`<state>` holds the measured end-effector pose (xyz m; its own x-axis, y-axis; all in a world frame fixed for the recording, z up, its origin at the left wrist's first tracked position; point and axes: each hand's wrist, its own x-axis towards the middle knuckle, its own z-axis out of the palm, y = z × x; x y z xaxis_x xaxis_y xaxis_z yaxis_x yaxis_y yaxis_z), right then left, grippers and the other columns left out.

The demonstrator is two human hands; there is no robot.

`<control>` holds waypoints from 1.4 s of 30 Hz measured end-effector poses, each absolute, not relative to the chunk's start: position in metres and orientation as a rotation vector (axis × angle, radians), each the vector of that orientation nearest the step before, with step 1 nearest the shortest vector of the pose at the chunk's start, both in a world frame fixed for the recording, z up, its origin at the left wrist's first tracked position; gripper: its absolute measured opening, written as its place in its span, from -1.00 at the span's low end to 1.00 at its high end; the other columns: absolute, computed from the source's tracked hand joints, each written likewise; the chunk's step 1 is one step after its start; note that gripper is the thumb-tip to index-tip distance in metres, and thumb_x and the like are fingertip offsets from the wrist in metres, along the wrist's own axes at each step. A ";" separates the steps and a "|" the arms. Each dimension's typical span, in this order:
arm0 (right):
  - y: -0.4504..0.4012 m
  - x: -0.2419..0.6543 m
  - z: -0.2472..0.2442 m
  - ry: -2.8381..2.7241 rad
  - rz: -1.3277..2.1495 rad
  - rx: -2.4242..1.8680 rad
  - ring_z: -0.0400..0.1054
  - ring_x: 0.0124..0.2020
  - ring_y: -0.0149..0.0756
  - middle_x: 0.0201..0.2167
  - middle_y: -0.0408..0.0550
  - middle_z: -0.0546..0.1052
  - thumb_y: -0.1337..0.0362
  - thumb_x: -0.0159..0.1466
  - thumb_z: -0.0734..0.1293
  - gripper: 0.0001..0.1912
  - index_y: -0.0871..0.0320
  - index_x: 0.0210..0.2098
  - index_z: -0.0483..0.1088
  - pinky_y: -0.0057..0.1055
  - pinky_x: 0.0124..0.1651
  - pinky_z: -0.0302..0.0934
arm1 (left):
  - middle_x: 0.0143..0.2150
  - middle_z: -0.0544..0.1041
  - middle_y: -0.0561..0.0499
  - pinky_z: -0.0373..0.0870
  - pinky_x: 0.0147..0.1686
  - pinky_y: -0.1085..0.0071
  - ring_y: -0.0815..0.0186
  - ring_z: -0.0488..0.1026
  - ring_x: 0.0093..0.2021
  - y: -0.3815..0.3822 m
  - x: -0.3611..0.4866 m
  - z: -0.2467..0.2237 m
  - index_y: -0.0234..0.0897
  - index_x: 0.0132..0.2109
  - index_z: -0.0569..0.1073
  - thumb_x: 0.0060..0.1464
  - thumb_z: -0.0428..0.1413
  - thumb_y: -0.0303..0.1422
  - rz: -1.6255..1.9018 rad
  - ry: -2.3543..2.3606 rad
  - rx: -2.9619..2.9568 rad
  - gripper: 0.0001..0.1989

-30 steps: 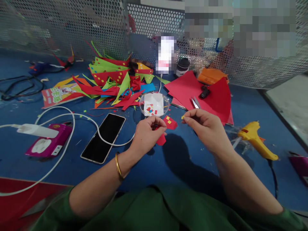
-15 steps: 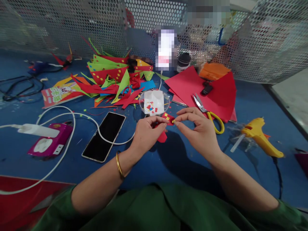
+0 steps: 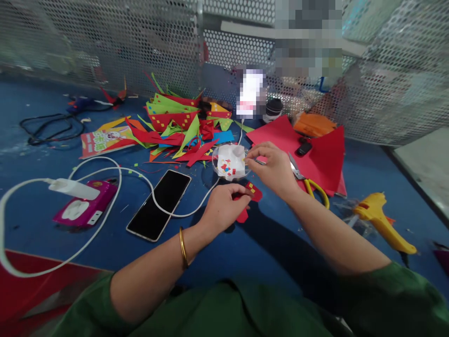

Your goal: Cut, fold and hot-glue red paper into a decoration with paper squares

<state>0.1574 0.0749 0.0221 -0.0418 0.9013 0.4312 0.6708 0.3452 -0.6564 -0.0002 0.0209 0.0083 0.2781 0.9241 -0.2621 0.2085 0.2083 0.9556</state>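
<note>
My left hand (image 3: 226,206) is closed on a small red paper piece (image 3: 257,193) with yellow squares on it; part of the red shows below the fingers too. My right hand (image 3: 273,168) is over the right edge of a clear round dish (image 3: 214,161). Its thumb and index finger are pinched together near a tiny yellowish speck, too small to make out. Inside the dish, white paper (image 3: 236,157) carries small red, yellow and blue bits.
Scissors with yellow handles (image 3: 321,189) lie by red paper sheets (image 3: 273,133). A yellow glue gun (image 3: 382,222) is at the right. To the left are a black phone (image 3: 159,206), a purple power strip (image 3: 101,192), white cable and colourful paper strips (image 3: 171,140).
My right hand has moved from the red piece up to the dish's edge. My left hand still holds the red piece. The view has shifted, so the table items appear lower and mostly further right.
</note>
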 end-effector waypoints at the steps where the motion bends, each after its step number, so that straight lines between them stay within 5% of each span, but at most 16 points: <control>1: 0.084 0.155 0.020 -1.842 0.318 -1.417 0.49 -0.18 -0.18 -0.26 -0.06 0.61 0.38 0.15 0.40 -0.90 0.08 -0.47 0.52 -0.20 -0.07 0.30 | -0.49 0.62 0.02 0.46 -0.38 0.47 0.32 0.61 -0.43 0.021 0.000 0.008 -0.32 -0.28 0.62 0.07 0.18 -0.50 0.715 1.219 1.296 -0.88; 8: 0.107 0.150 0.006 -2.135 0.063 -1.462 0.47 -0.13 -0.06 -0.27 -0.02 0.64 0.38 0.17 0.39 -0.87 0.08 -0.48 0.55 -0.11 -0.03 0.18 | -0.49 0.63 -0.01 0.47 -0.36 0.39 0.28 0.61 -0.44 0.019 -0.002 0.007 -0.30 -0.25 0.64 0.11 0.17 -0.40 0.708 1.201 1.348 -0.85; 22: 0.110 0.151 0.000 -2.100 0.079 -1.470 0.46 -0.14 -0.07 -0.28 -0.03 0.64 0.35 0.16 0.35 -0.87 0.06 -0.47 0.54 -0.08 0.03 0.19 | -0.46 0.65 -0.07 0.46 -0.36 0.35 0.22 0.61 -0.40 0.017 -0.004 0.008 -0.29 -0.24 0.66 0.11 0.15 -0.33 0.706 1.203 1.379 -0.80; 35: 0.054 0.162 0.040 -1.411 0.950 -1.433 0.45 -0.33 -0.28 -0.38 -0.09 0.63 0.15 0.07 0.46 -0.83 0.10 -0.40 0.59 -0.28 -0.19 0.31 | -0.44 0.65 -0.01 0.48 -0.34 0.40 0.29 0.62 -0.41 0.021 -0.004 0.005 -0.27 -0.27 0.62 0.08 0.16 -0.40 0.748 1.174 1.338 -0.87; 42: 0.001 0.190 0.024 -1.088 0.916 -1.449 0.49 -0.26 -0.26 -0.35 -0.10 0.65 0.17 0.03 0.51 -0.89 0.04 -0.45 0.60 -0.29 -0.14 0.33 | -0.37 0.64 0.01 0.48 -0.39 0.48 0.34 0.62 -0.39 0.020 -0.002 0.010 -0.28 -0.29 0.58 0.01 0.18 -0.49 0.827 1.136 1.187 -0.90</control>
